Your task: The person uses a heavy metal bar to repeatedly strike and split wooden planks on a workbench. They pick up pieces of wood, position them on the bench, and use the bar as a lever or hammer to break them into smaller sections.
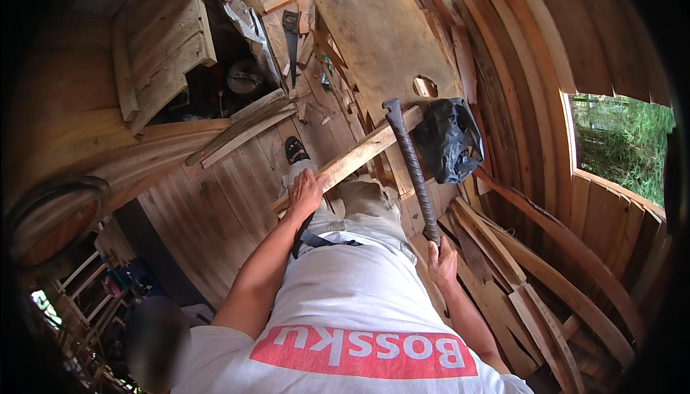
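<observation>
My left hand (pixel 305 191) is closed around the near end of a wooden batten (pixel 363 152). The batten slants up and right over my legs, its far end near a black plastic bag (pixel 451 139). In my right hand (pixel 442 261) is the lower end of a long dark bar (pixel 414 175), with a spirally ridged shaft and a small hammer-like head. The bar points away from me, and its upper part passes in front of the batten; whether they touch I cannot tell.
A worn plywood panel (pixel 384 42) with a ragged hole lies ahead. A handsaw (pixel 291 38) is at the far left of it. Loose planks (pixel 532 300) pile up on my right beside the curved plank wall (pixel 503 56). An open hatch (pixel 215 92) is on the left.
</observation>
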